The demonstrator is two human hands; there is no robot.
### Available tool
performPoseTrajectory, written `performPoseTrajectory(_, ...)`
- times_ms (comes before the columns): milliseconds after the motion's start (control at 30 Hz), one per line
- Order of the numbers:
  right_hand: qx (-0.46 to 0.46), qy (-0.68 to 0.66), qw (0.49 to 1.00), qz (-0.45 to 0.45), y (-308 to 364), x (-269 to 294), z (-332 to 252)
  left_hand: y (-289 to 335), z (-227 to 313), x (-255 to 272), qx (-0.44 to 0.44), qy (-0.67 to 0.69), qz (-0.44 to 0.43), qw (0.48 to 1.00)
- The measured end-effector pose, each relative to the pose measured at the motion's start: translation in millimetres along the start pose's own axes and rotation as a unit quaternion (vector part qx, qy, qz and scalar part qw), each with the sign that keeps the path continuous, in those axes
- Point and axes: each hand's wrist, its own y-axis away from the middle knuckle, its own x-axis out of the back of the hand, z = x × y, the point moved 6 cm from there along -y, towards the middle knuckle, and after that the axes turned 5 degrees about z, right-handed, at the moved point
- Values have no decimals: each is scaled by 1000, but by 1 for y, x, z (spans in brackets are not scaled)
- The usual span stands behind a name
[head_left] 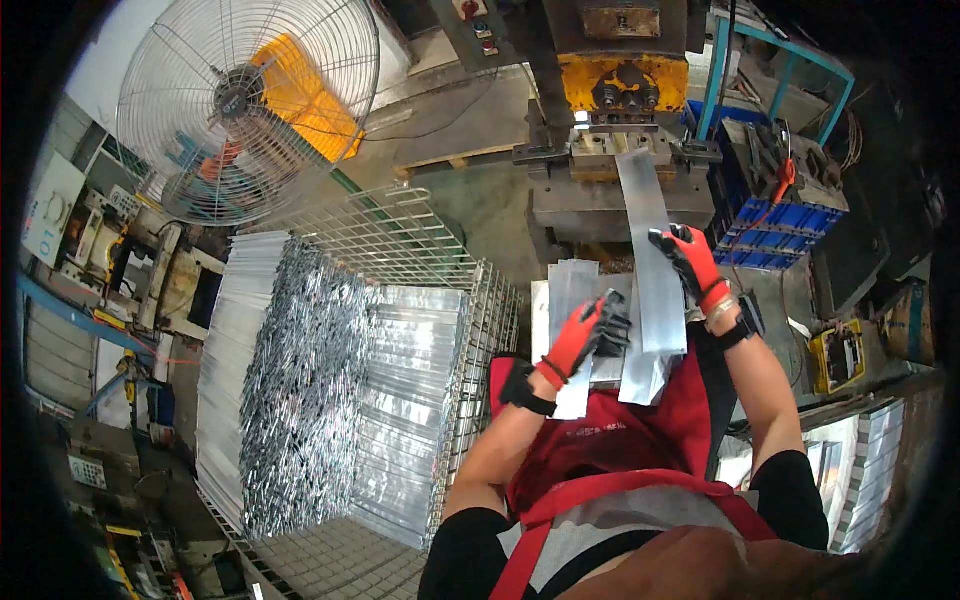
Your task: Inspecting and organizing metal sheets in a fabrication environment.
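A long, flat silvery metal strip [655, 290] slants from the press die [598, 147] down toward my lap. My right hand [693, 262], in a red and black glove, pinches its right edge near the middle. Beside the strip's left edge, my left hand [595, 335] in a matching glove has its fingers curled above more metal strips [572, 290]. The fingers hide whatever they may hold. Those strips lie in front of my red apron [610, 440], with more strip ends under the long one.
The press [625, 85] stands directly ahead. A wire mesh cage [490, 320] full of stacked metal strips [405, 400] is at my left, with a large caged fan [240, 95] beyond. Blue crates [770, 240] holding metal parts and a yellow bin [838, 358] stand at right.
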Motion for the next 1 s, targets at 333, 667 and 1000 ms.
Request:
performPoseTrajectory(333,-42,-138,989,22,-50,-24,10,-33,20,-77,245,266,-70,930)
performPoseTrajectory(667,-3,-217,975,-44,-59,-23,36,-55,8,-68,177,107,-20,978)
performPoseTrajectory(1000,-63,-190,978,-52,-61,-20,47,-48,25,-70,209,134,34,968)
